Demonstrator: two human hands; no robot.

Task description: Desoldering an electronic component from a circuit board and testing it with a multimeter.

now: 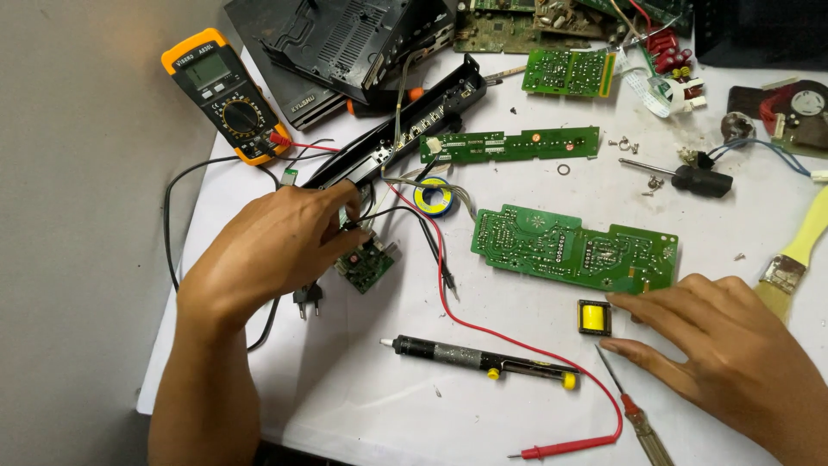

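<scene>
Left hand (280, 246): fingers curling together, pinching the upper edge of a small green printed circuit module (366, 263) with dark components and thin black leads, lying on the white paper-covered table (362, 406) just below a long glossy black plastic front panel (397, 129). Right hand (733, 345): lying flat and loose, fingers apart, gripping nothing; index fingertip resting just beside a small square yellow-and-black transformer core (594, 318). Directly above it, a long green circuit board (573, 248), solder side up, is lying flat with dotted silver joints. Below the two hands, a cylindrical grey-and-black desoldering pump (479, 358) with yellow buttons is lying on its side; a red probe lead (552, 380) is looping past it. A slim screwdriver (634, 410) with a red-and-clear handle is lying near the right hand. An orange-cased multimeter (224, 95) is sitting at upper left, a yellow-rimmed solder spool (433, 198) near centre, and a flat bristle brush (789, 267) with a pale handle at the right edge.
</scene>
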